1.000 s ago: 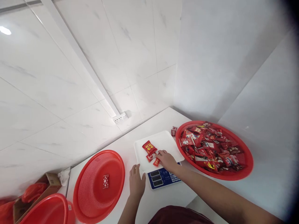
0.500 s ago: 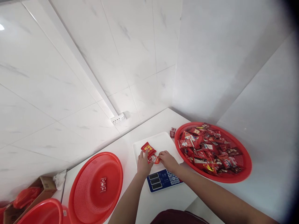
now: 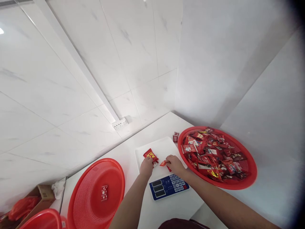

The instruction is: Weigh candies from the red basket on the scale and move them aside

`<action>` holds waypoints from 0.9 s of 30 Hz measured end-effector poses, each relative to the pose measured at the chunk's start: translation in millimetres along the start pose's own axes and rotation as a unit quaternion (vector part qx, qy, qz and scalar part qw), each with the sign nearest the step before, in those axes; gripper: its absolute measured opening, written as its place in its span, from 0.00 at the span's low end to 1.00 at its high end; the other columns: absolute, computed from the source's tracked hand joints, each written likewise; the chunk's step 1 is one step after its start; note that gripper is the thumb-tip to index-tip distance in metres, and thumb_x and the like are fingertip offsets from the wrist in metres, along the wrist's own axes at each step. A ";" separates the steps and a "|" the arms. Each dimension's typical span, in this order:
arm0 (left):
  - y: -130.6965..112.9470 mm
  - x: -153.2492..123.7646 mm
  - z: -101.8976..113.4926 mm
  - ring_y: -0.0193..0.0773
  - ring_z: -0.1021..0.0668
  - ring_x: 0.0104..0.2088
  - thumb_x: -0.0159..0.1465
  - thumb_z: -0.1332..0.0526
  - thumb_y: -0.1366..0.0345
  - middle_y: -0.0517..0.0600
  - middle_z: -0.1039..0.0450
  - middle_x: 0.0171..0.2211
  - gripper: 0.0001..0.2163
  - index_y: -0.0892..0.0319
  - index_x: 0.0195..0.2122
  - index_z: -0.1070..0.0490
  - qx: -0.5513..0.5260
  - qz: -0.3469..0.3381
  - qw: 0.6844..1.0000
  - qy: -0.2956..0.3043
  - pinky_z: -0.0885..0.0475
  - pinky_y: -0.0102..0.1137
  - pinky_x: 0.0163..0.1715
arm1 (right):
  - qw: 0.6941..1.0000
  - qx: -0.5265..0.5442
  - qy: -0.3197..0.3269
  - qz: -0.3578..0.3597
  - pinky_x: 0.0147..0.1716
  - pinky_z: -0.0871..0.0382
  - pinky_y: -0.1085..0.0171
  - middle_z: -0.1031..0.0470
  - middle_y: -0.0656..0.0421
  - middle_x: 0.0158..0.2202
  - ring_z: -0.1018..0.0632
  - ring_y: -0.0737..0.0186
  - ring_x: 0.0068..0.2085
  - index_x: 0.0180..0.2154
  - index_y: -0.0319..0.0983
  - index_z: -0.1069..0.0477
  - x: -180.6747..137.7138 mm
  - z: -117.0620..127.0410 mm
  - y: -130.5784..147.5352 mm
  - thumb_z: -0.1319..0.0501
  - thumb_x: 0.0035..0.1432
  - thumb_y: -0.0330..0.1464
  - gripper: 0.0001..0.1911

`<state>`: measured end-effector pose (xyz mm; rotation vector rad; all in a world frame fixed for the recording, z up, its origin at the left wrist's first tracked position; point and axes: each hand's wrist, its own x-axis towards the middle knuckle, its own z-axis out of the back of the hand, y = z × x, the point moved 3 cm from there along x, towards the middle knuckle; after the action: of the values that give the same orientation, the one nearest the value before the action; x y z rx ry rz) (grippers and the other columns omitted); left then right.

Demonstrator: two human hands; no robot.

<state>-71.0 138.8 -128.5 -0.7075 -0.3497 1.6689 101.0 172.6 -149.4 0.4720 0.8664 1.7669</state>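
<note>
Over the white tray (image 3: 143,150) of a digital scale, my left hand (image 3: 146,166) has its fingers closed on a red snack packet (image 3: 150,154) with yellow lettering. A bit of a white-and-red packet shows under those fingers. To the right, my right hand (image 3: 175,164) pinches a small red-and-white packet (image 3: 164,163), apart from the left hand's packet. Another red piece pokes out below the right fingers; whether it belongs to the same packet I cannot tell. The blue scale panel (image 3: 169,186) with its keys and dark displays lies just below both hands.
A red basket (image 3: 252,162) full of snack packets stands at right, beside two small dark red packets (image 3: 175,137). At left, another red basket (image 3: 81,190) holds one red-and-white packet (image 3: 104,192). A cardboard box (image 3: 46,194) and a further red basket (image 3: 45,219) occupy the lower left.
My right hand has drawn away to the right with the small red packet. My left hand's fingers have closed in on the yellow-lettered packet, which stays over the tray.
</note>
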 end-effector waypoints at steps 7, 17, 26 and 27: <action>4.0 -10.0 9.2 0.40 0.26 0.42 0.63 0.43 0.61 0.53 0.31 0.46 0.13 0.60 0.47 0.33 -0.187 0.079 0.977 -0.066 0.29 0.41 0.41 | 0.984 0.135 -0.012 -0.118 0.30 0.34 0.64 0.25 0.59 0.26 0.26 0.63 0.29 0.25 0.38 0.28 -1.2 -5.9 -11.8 0.42 0.45 0.28 0.04; -10.8 -48.3 7.9 0.30 0.27 0.26 0.54 0.42 0.73 0.49 0.28 0.29 0.13 0.61 0.42 0.33 -0.577 0.139 0.804 -0.026 0.31 0.27 0.31 | 0.932 0.344 0.030 -0.109 0.33 0.29 0.63 0.23 0.58 0.31 0.23 0.62 0.33 0.34 0.37 0.27 -15.3 -2.9 37.3 0.41 0.47 0.37 0.13; -21.4 -80.9 10.4 0.29 0.28 0.30 0.49 0.34 0.70 0.47 0.29 0.35 0.21 0.57 0.45 0.32 -0.674 0.118 0.727 0.056 0.36 0.23 0.27 | 0.983 0.159 -0.018 0.094 0.47 0.35 0.58 0.26 0.56 0.39 0.27 0.59 0.43 0.28 0.41 0.26 -28.7 13.4 84.0 0.44 0.49 0.27 0.08; -21.5 -82.3 9.8 0.30 0.28 0.31 0.50 0.34 0.66 0.47 0.29 0.37 0.21 0.55 0.47 0.33 -0.672 0.117 0.729 0.054 0.37 0.24 0.26 | 0.983 0.148 -0.019 0.106 0.48 0.35 0.58 0.26 0.56 0.39 0.27 0.59 0.43 0.28 0.41 0.26 -30.9 13.2 87.2 0.44 0.49 0.27 0.09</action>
<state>-53.3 66.0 -87.1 -1.9600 -1.5056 1.3677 65.1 133.1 -72.7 0.8152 1.0902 1.8214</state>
